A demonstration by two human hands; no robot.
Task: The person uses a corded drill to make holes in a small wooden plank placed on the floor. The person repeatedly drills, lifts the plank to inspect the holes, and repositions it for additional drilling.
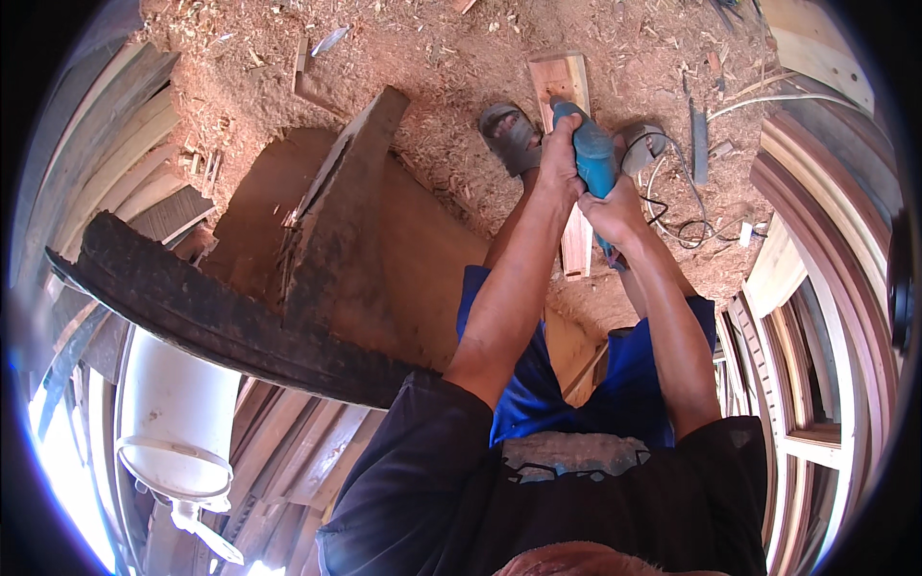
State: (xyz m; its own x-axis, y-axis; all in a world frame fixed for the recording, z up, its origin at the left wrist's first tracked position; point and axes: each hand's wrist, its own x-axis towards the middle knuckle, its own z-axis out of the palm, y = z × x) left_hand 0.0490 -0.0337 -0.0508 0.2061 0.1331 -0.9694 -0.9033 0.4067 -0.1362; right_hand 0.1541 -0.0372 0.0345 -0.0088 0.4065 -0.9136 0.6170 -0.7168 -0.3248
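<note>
Both hands grip a teal corded power drill point(595, 158). My left hand point(560, 161) is closed round the front part of its body. Behind it, my right hand point(615, 211) is wrapped about the rear end. The drill's front end meets the far part of a narrow wooden board point(563, 72), near a dark mark or hole; the bit itself is too small to make out. The board lies on the ground between my sandalled feet, and its near end point(577, 245) shows below my hands.
Sawdust and shavings cover the ground point(432, 58). A dark, rough-edged wooden table point(317, 221) stands at the left. A dark cord point(687, 192) loops to the right. Stacked wooden frames point(826, 221) line the right side; planks point(115, 134) and a white bucket point(178, 413) are at the left.
</note>
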